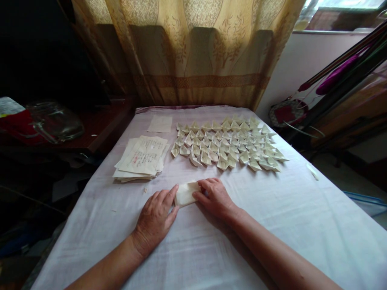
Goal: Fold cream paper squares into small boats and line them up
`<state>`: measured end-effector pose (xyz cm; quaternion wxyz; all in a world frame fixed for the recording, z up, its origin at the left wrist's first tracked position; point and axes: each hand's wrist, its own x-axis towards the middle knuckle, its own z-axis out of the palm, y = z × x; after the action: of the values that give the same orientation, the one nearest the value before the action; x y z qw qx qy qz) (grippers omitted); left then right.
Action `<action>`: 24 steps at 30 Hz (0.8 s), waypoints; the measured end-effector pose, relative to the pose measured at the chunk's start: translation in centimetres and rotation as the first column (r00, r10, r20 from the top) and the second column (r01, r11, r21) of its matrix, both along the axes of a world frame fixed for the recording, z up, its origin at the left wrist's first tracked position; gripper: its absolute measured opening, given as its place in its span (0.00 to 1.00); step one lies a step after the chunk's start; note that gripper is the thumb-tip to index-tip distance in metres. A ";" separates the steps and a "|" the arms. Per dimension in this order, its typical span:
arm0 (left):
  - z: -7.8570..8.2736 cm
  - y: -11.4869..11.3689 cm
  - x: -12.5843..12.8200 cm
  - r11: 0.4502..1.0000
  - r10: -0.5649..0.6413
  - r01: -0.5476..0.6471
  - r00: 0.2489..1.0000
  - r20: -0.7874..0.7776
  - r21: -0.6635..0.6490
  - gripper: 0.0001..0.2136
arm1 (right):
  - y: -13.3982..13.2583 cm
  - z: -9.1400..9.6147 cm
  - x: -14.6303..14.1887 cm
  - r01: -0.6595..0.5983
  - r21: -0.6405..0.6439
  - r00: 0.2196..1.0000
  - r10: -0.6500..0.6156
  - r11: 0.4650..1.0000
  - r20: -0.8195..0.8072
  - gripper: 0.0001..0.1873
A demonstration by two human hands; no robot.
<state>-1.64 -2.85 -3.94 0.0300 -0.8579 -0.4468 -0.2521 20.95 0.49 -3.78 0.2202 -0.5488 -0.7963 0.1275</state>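
Note:
A small folded piece of cream paper (186, 193) lies on the white cloth of the table (302, 225). My left hand (155, 219) lies flat beside it, fingers stretched out, the fingertips pressing its left edge. My right hand (215, 198) rests on its right edge with the fingers curled down on the fold. Beyond my hands, several finished folded paper boats (229, 143) lie in rows. A stack of flat paper sheets with writing (141, 158) sits to the left of them.
A single loose sheet (160, 124) lies at the table's far left. A patterned curtain (193, 52) hangs behind. A glass jar (56, 121) stands on dark furniture at left. Rods and clutter (338, 76) lean at right. A paper scrap (312, 171) lies near the right edge.

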 end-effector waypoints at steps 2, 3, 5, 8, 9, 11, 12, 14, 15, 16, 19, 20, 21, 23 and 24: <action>0.2 -0.1 0.0 0.999 0.011 -0.009 0.999 -0.049 0.039 0.18 | 0.0 -0.4 0.0 -0.002 0.017 0.999 0.003 1.000 -0.037 0.03; 0.2 -0.1 0.1 0.999 -0.002 0.005 0.998 -0.065 0.051 0.16 | 0.0 -0.6 0.0 -0.003 0.024 0.999 0.004 1.000 -0.054 0.03; 0.3 -0.2 0.1 0.996 -0.074 0.079 0.992 -0.099 0.049 0.15 | 0.0 -0.9 0.0 -0.003 0.038 0.997 0.007 0.999 -0.082 0.09; 0.3 -0.3 0.1 0.984 -0.177 0.178 0.972 -0.151 -0.011 0.16 | 0.0 -1.1 -0.1 -0.014 0.046 0.994 0.019 0.999 -0.109 0.17; 0.3 -0.3 0.1 0.983 -0.182 0.179 0.970 -0.163 -0.029 0.16 | 0.0 -1.2 -0.2 -0.014 0.049 0.993 0.020 0.999 -0.115 0.18; 0.2 -0.3 0.1 0.987 -0.161 0.155 0.971 -0.177 -0.047 0.17 | 0.0 -1.4 -0.3 -0.006 0.057 0.992 0.014 0.998 -0.127 0.20; 0.2 -0.3 0.1 0.988 -0.151 0.144 0.972 -0.182 -0.049 0.17 | 0.0 -1.4 -0.3 0.001 0.064 0.991 0.007 0.998 -0.131 0.20; 0.1 -0.3 0.1 0.989 -0.147 0.139 0.970 -0.191 -0.053 0.18 | -0.1 -1.5 -0.4 0.015 0.076 0.991 -0.004 0.997 -0.134 0.19; 0.0 -0.3 0.1 0.989 -0.149 0.141 0.970 -0.194 -0.054 0.19 | -0.1 -1.5 -0.4 0.023 0.081 0.991 -0.013 0.996 -0.131 0.19; 0.0 -0.3 0.1 0.988 -0.151 0.142 0.969 -0.198 -0.056 0.19 | -0.2 -1.5 -0.4 0.035 0.085 0.992 -0.024 0.996 -0.128 0.19; -0.3 -0.4 0.1 0.988 -0.151 0.141 0.967 -0.205 -0.062 0.22 | -0.3 -1.4 -0.6 0.074 0.091 0.991 -0.063 0.993 -0.118 0.19; -0.3 -0.5 0.1 0.989 -0.147 0.137 0.967 -0.209 -0.063 0.22 | -0.3 -1.3 -0.6 0.086 0.092 0.990 -0.076 0.992 -0.116 0.18; -0.4 -0.5 0.1 0.989 -0.144 0.133 0.966 -0.213 -0.066 0.23 | -0.3 -1.3 -0.7 0.096 0.095 0.990 -0.085 0.991 -0.113 0.17; -0.5 -0.6 0.1 0.989 -0.139 0.126 0.966 -0.220 -0.071 0.24 | -0.4 -1.2 -0.7 0.108 0.109 0.990 -0.096 0.988 -0.103 0.16; -0.6 -0.6 0.1 0.990 -0.136 0.123 0.966 -0.220 -0.072 0.24 | -0.4 -1.2 -0.8 0.110 0.118 0.990 -0.099 0.987 -0.096 0.16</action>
<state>-1.58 -3.41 -4.56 0.0390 -0.9086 -0.3908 -0.1421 20.19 0.11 -4.94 0.2957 -0.5689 -0.7619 0.0911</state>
